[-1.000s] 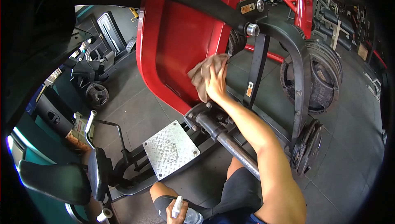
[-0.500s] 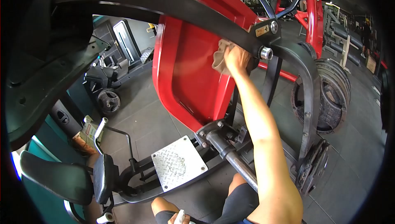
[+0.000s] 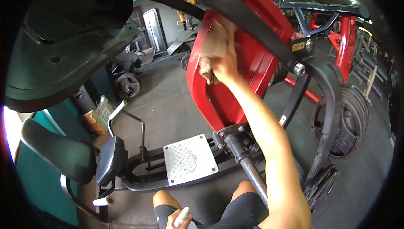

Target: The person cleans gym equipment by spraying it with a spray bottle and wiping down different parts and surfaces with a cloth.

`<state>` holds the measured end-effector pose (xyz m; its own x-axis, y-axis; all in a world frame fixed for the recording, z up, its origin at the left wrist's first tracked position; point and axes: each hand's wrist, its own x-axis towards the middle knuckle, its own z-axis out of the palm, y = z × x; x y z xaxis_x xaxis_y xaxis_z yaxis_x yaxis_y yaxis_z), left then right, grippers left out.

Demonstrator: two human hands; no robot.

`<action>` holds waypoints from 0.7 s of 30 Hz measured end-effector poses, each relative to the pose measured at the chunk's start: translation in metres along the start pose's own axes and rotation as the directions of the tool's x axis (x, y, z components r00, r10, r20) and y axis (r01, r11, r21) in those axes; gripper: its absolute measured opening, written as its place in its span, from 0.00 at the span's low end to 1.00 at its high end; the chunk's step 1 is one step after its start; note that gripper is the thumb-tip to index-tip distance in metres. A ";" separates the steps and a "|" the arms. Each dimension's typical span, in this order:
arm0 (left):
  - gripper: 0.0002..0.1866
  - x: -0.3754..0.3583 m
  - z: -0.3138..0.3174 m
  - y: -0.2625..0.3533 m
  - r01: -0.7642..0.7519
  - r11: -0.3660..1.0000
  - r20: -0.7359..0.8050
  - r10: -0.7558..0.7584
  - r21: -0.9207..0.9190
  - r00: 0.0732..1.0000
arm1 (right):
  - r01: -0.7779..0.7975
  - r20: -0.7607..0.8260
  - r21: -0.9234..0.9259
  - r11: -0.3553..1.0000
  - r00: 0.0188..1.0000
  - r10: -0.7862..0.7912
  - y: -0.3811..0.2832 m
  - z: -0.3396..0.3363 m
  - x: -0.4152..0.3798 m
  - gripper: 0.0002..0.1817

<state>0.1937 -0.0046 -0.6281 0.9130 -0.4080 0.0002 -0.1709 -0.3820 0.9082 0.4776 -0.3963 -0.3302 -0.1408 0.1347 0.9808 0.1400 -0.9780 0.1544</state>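
Note:
My right hand (image 3: pixel 226 66) is closed on a brown-grey cloth (image 3: pixel 215 44), which lies against the left side of a large red metal panel (image 3: pixel 204 98) on a gym machine. My right arm reaches up and forward across the frame. Low at the bottom edge, near my thigh, my left hand (image 3: pixel 173 220) grips what looks like a spray bottle (image 3: pixel 182 217) with a white top; its lower part is mostly cut off by the frame. A curved black frame bar (image 3: pixel 252 18) passes above and to the right of my right hand.
A diamond-plate footrest (image 3: pixel 191 159) sits below the panel. Black pads (image 3: pixel 57 149) and white-gripped handles (image 3: pixel 118 110) stand at left. Weight plates (image 3: pixel 341 121) hang at right. A dark padded part (image 3: pixel 67 60) overhangs the upper left. A steel bar (image 3: pixel 252 180) runs beside my arm.
My right hand has carried the cloth from the panel's right edge to its left side. The view has shifted, and more of my left hand and the bottle shows.

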 end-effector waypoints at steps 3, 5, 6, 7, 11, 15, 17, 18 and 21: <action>0.18 0.003 -0.005 0.034 0.093 0.994 0.003 -0.094 0.048 0.996 | 0.041 0.179 -0.151 0.988 0.984 -0.013 -0.002 0.032 0.060 0.23; 0.12 0.004 -0.005 0.038 0.004 0.995 -0.075 0.004 0.103 0.997 | 0.055 0.371 -0.194 0.980 0.928 0.022 0.011 0.076 0.084 0.13; 0.08 0.000 -0.001 0.026 0.044 0.999 -0.099 -0.041 0.020 0.994 | 0.067 0.467 -0.185 0.980 0.884 0.028 0.006 0.085 0.087 0.09; 0.05 -0.003 0.002 0.014 0.079 0.995 -0.122 -0.087 -0.066 0.989 | 0.097 0.639 -0.114 0.989 0.769 -0.002 0.002 0.085 0.075 0.11; 0.05 -0.011 0.013 0.021 0.011 0.998 -0.214 0.002 0.058 0.977 | 0.561 0.885 0.056 0.826 0.356 -0.301 -0.080 0.050 -0.005 0.12; 0.05 -0.025 0.012 0.044 0.101 0.995 -0.257 -0.091 0.025 0.962 | 0.405 0.866 0.040 0.913 0.442 -0.234 -0.044 0.020 0.057 0.15; 0.06 -0.032 0.015 0.049 0.122 0.992 -0.315 -0.120 -0.015 0.941 | 0.311 0.735 0.039 0.950 0.635 -0.238 -0.014 0.020 0.079 0.22; 0.06 -0.032 0.015 0.054 0.114 0.993 -0.345 -0.114 -0.020 0.932 | 0.371 0.610 -0.083 0.925 0.753 -0.247 -0.003 0.036 0.071 0.25; 0.05 -0.032 0.009 0.060 0.022 0.998 -0.381 0.003 0.062 0.924 | 0.534 0.512 -0.225 0.815 0.776 -0.367 -0.029 0.033 0.018 0.18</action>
<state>0.1513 -0.0218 -0.5775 0.9847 -0.0621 0.1628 -0.1733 -0.4418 0.8802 0.5037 -0.3605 -0.3129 0.3411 0.5453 0.7657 -0.1819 -0.7608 0.6229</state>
